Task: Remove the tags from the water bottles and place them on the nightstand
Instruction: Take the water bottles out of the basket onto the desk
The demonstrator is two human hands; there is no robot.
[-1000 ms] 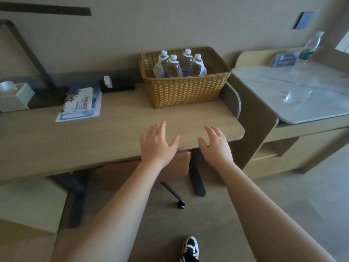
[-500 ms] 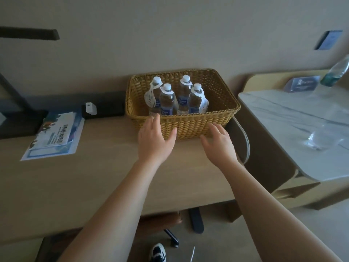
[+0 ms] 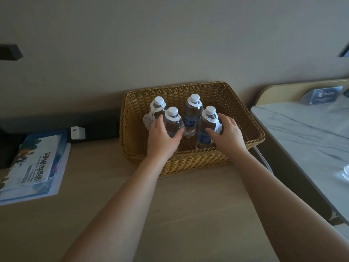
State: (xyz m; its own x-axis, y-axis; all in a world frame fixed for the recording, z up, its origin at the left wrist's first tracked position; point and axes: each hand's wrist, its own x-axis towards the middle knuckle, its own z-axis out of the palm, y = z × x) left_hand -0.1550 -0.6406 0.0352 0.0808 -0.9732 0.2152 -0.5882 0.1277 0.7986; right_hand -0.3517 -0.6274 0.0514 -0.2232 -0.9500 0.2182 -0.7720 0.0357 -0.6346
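I saw four tagged water bottles [image 3: 190, 114] upright in the wicker basket [image 3: 243, 118] at the table's [image 3: 188, 214] twelve o'clock. My left hand [image 3: 164, 138] cupped the front-left bottle [image 3: 172, 121]; my right hand [image 3: 227, 133] cupped the front-right bottle [image 3: 206, 125].
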